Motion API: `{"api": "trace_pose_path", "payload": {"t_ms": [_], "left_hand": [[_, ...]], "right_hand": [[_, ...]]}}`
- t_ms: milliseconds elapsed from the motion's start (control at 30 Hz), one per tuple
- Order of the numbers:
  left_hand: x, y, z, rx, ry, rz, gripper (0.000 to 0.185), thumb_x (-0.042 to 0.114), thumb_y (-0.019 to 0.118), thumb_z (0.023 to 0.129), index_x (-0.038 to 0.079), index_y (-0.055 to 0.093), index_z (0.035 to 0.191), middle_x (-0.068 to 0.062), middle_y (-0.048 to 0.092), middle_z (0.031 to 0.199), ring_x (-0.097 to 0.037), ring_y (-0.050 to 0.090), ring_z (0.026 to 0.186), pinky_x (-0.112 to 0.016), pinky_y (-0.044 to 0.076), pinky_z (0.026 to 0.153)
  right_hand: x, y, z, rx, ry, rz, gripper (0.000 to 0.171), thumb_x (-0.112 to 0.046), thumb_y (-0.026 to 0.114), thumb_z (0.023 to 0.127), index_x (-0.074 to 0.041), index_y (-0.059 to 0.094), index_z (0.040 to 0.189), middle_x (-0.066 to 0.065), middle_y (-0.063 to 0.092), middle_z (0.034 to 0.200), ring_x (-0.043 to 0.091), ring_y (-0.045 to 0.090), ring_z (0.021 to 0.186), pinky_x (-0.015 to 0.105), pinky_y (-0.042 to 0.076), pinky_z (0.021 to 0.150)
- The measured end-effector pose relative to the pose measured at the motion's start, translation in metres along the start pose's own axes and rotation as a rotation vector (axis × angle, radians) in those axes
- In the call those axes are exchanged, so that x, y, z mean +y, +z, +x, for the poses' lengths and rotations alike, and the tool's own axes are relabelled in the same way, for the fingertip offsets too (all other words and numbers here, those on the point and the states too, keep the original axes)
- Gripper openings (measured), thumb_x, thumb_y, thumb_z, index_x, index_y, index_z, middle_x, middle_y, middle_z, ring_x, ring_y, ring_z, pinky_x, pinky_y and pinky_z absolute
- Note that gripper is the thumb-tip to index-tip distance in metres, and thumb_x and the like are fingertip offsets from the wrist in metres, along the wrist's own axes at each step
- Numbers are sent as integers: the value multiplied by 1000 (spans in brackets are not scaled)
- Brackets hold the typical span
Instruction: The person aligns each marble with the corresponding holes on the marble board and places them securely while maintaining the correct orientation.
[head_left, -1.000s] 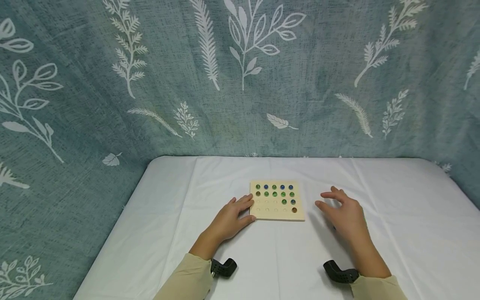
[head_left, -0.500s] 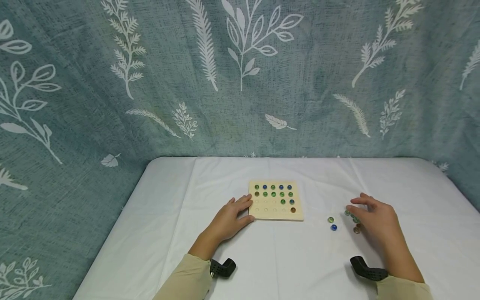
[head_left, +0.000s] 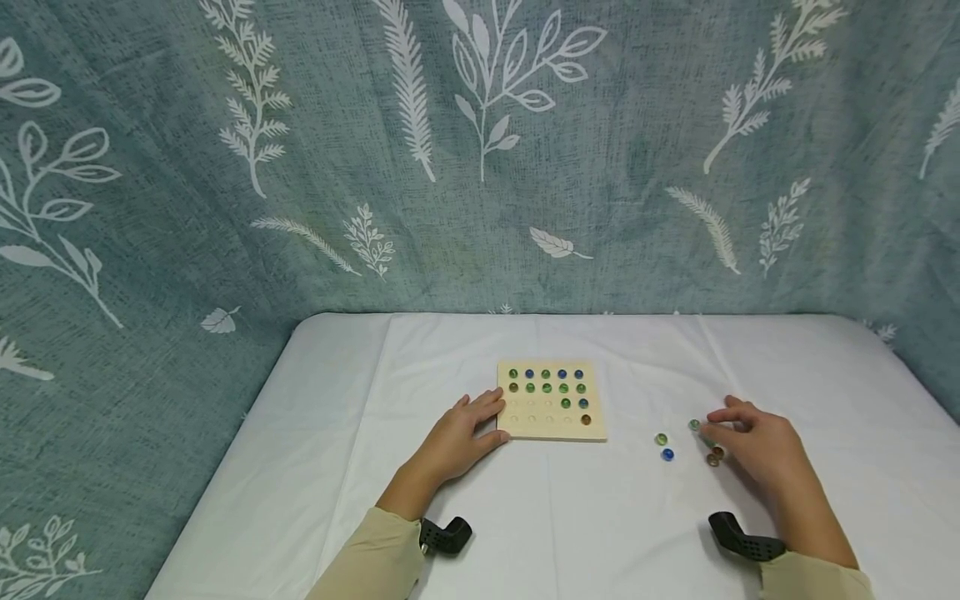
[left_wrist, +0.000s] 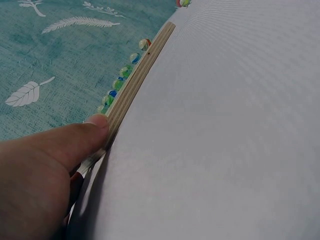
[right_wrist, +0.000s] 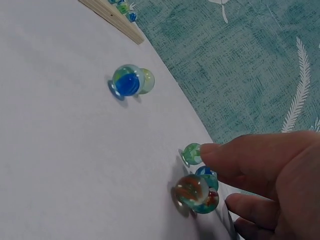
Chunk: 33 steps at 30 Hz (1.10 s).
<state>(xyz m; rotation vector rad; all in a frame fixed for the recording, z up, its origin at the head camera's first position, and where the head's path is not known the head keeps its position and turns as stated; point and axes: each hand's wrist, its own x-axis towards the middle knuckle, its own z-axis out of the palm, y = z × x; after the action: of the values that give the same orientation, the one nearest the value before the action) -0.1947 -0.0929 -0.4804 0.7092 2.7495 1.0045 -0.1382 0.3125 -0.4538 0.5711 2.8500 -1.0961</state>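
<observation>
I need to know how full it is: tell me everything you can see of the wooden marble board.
The wooden marble board is a pale square slab of layered wood lying flat on the white tablecloth. Its grid of round dimples holds green, blue and brown marbles: the two far rows are full, the next holds two at its right end, the nearest one brown marble. The left hand rests against its left edge.

A white tablecloth [head_left: 585,517] meets leaf-patterned teal curtain [head_left: 480,150].

green marble [head_left: 693,425] | on white cloth | touching right fingertip [right_wrist: 209,149]
</observation>
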Motion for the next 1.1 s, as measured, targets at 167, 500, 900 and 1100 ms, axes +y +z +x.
{"api": "trace_pose_path", "payload": {"t_ms": [167, 500, 900, 1100], "left_hand": [[1, 0, -1, -4, 0, 1, 61, 39, 66, 94, 14, 48, 147, 8, 36, 157, -14, 30, 148, -40, 18, 126], [1, -1, -1, -1, -3, -2, 61, 38, 66, 94, 14, 48, 147, 8, 36, 157, -16, 30, 148, -41, 19, 126], [0, 0, -1, 4, -7, 7, 61, 39, 67, 93, 15, 49, 146, 10, 37, 157, -14, 30, 147, -40, 19, 126], [0, 0, -1, 5, 3, 8, 61, 38, 67, 93, 14, 49, 146, 9, 37, 157, -13, 32, 147, -39, 19, 126]], "right_hand": [[1, -1, 0, -27, -4, -33, 53, -37, 74, 85, 3, 64, 119, 25, 27, 157, 54, 20, 143, 72, 24, 110], [3, -2, -1, -4, -89, -93, 44, -32, 76, 83, 4, 70, 107, 27, 32, 153, 55, 24, 140, 71, 25, 109], [3, 3, -2, 30, -91, -100, 40, -29, 76, 83, 4, 71, 106, 28, 33, 153, 53, 22, 142, 73, 23, 109], [3, 3, -2, 28, -83, -99, 40, -30, 75, 84, 4, 71, 106, 27, 32, 153, 53, 22, 142, 72, 24, 109]]}}
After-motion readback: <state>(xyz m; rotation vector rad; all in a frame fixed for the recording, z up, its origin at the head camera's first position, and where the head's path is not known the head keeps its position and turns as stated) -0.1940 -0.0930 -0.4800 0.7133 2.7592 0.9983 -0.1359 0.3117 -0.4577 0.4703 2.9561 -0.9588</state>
